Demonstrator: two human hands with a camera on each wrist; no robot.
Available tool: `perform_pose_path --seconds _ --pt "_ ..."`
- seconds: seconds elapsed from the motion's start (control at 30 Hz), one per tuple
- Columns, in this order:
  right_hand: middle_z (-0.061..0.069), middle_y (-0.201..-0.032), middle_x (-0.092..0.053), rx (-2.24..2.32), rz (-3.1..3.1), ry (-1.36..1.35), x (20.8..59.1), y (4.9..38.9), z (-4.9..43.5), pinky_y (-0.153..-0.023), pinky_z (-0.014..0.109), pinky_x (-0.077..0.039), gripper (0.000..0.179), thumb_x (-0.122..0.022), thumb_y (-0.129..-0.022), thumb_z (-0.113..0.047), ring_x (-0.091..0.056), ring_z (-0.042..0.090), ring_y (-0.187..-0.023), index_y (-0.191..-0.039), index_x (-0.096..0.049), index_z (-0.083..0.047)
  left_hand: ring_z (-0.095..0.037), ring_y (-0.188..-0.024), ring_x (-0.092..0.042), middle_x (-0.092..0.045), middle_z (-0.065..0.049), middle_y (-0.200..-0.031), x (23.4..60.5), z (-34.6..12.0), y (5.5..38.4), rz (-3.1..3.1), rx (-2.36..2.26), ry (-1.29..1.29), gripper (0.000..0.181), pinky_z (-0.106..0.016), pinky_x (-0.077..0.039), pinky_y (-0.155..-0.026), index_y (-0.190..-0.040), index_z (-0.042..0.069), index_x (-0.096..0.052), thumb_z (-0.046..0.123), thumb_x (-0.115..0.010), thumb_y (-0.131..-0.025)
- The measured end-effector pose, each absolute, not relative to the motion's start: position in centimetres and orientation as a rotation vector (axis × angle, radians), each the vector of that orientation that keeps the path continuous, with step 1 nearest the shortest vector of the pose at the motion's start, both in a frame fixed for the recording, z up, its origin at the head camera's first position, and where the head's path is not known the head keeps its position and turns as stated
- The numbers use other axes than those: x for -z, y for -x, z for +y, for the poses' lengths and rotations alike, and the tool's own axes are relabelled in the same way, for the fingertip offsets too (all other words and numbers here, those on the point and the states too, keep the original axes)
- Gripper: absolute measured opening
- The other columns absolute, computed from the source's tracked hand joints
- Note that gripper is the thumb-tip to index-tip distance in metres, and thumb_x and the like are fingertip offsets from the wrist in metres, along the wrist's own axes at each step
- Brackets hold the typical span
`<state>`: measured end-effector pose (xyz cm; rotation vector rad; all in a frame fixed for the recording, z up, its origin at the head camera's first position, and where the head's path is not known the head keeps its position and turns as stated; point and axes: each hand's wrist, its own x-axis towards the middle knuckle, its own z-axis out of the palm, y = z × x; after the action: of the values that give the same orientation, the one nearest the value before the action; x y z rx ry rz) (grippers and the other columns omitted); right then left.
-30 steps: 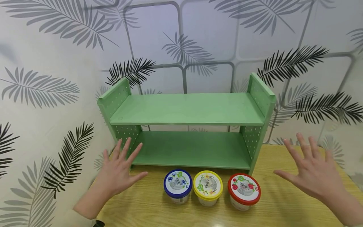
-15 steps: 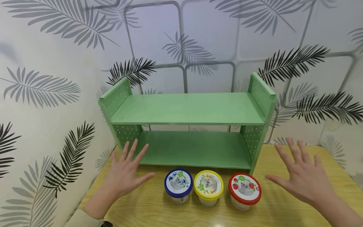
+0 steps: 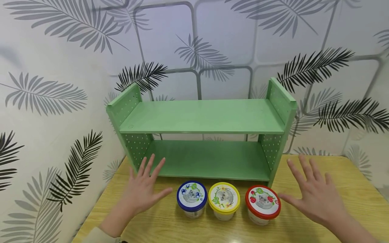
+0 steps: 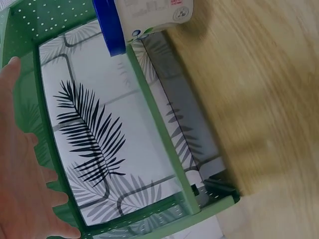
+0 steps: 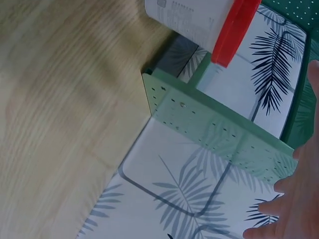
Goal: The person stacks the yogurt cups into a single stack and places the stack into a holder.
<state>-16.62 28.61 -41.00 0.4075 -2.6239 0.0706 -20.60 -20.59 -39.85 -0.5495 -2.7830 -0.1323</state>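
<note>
Three lidded tubs stand in a row on the wooden table: one with a blue-rimmed lid (image 3: pixel 192 196), one with a yellow-rimmed lid (image 3: pixel 224 198) and one with a red-rimmed lid (image 3: pixel 263 202). To the left of the blue-lidded tub is my left hand (image 3: pixel 142 192), fingers spread, holding nothing. My right hand (image 3: pixel 316 195) is spread too, its thumb tip close to the red-lidded tub. In the left wrist view the blue-lidded tub (image 4: pixel 149 15) shows at the top; the right wrist view has the red-lidded tub (image 5: pixel 204 22).
Behind the tubs stands a green two-tier shelf (image 3: pixel 200 116) with perforated side panels. The wooden table (image 3: pixel 343 168) reaches back to a wall (image 3: pixel 225 33) with a leaf pattern.
Both hands have moved inward, the left one to the right and the right one to the left, nearer the tubs. The tubs and shelf stay put.
</note>
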Motion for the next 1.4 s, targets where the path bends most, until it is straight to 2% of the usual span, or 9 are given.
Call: perform_pose_path --seconds 0.2,0.37,0.57,0.7,0.83,0.97,1.2,1.4 --pt "0.017 -0.161 -0.001 -0.125 -2.652 -0.389 42.0 16.3 27.9 -0.091 0.075 -0.027 0.108 -0.064 -0.08 -0.066 -0.005 0.042 -0.145 -0.157 -0.005 -0.019 -0.043 -0.143 -0.012 -0.011 -0.018 -0.16 41.1 -20.1 20.6 -2.763 0.237 0.558 0.094 -0.076 -0.019 -0.1 -0.157 0.025 -0.011 0.069 -0.054 -0.086" --pt "0.019 -0.16 -0.01 -0.191 -2.652 -0.373 42.9 16.0 27.4 -0.088 0.074 -0.032 0.107 -0.067 -0.08 -0.062 -0.016 0.045 -0.141 -0.157 -0.009 -0.016 -0.042 -0.143 -0.012 -0.009 -0.016 -0.16 41.9 -19.7 20.3 -2.783 0.441 0.542 0.093 -0.075 -0.023 -0.099 -0.157 0.022 -0.01 0.059 -0.06 -0.088" --pt "0.02 -0.156 -0.02 -0.282 -2.616 -0.395 44.3 15.9 26.9 -0.088 0.07 -0.035 0.106 -0.071 -0.079 -0.058 -0.023 0.043 -0.139 -0.157 -0.013 -0.015 -0.046 -0.14 -0.02 -0.011 -0.019 -0.159 43.4 -19.4 20.5 -2.759 0.686 0.552 0.092 -0.073 -0.027 -0.098 -0.157 0.023 -0.008 0.052 -0.063 -0.089" --pt "0.02 -0.154 -0.025 -0.372 -2.587 -0.414 45.0 15.7 26.5 -0.088 0.067 -0.038 0.107 -0.074 -0.077 -0.054 -0.03 0.044 -0.134 -0.156 -0.015 -0.013 -0.046 -0.14 -0.02 -0.011 -0.019 -0.159 44.1 -19.1 20.6 -2.752 0.821 0.555 0.092 -0.069 -0.026 -0.102 -0.157 0.023 -0.006 0.049 -0.063 -0.09" --pt "0.022 -0.153 -0.025 -0.466 -2.62 -0.391 45.5 15.4 25.9 -0.084 0.069 -0.041 0.107 -0.075 -0.078 -0.051 -0.038 0.049 -0.126 -0.157 -0.012 -0.014 -0.043 -0.142 -0.018 -0.011 -0.018 -0.159 44.7 -18.8 20.6 -2.74 0.953 0.562 0.092 -0.066 -0.021 -0.106 -0.157 0.022 -0.005 0.046 -0.064 -0.091" --pt "0.021 -0.155 -0.023 -0.568 -2.673 -0.352 45.8 15.0 25.4 -0.085 0.07 -0.04 0.104 -0.073 -0.083 -0.048 -0.038 0.05 -0.126 -0.157 -0.008 -0.014 -0.041 -0.143 -0.016 -0.012 -0.016 -0.16 45.4 -18.5 20.7 -2.721 1.106 0.571 0.093 -0.064 -0.019 -0.109 -0.157 0.02 -0.004 0.043 -0.065 -0.091" --pt "0.023 -0.154 -0.022 -0.702 -2.76 -0.282 46.1 14.7 25.0 -0.083 0.073 -0.039 0.1 -0.069 -0.087 -0.047 -0.033 0.051 -0.129 -0.157 -0.006 -0.013 -0.043 -0.141 -0.019 -0.011 -0.015 -0.16 46.4 -18.0 20.4 -2.661 1.361 0.56 0.094 -0.067 -0.019 -0.107 -0.157 0.016 -0.005 0.037 -0.068 -0.09" --pt "0.028 -0.152 -0.023 -0.828 -2.835 -0.212 46.6 14.5 24.8 -0.088 0.074 -0.035 0.101 -0.065 -0.088 -0.052 -0.03 0.052 -0.131 -0.156 -0.001 -0.013 -0.046 -0.139 -0.025 -0.017 -0.021 -0.157 47.4 -17.6 19.9 -2.614 1.596 0.537 0.097 -0.069 -0.023 -0.104 -0.157 0.017 -0.005 0.029 -0.072 -0.088"
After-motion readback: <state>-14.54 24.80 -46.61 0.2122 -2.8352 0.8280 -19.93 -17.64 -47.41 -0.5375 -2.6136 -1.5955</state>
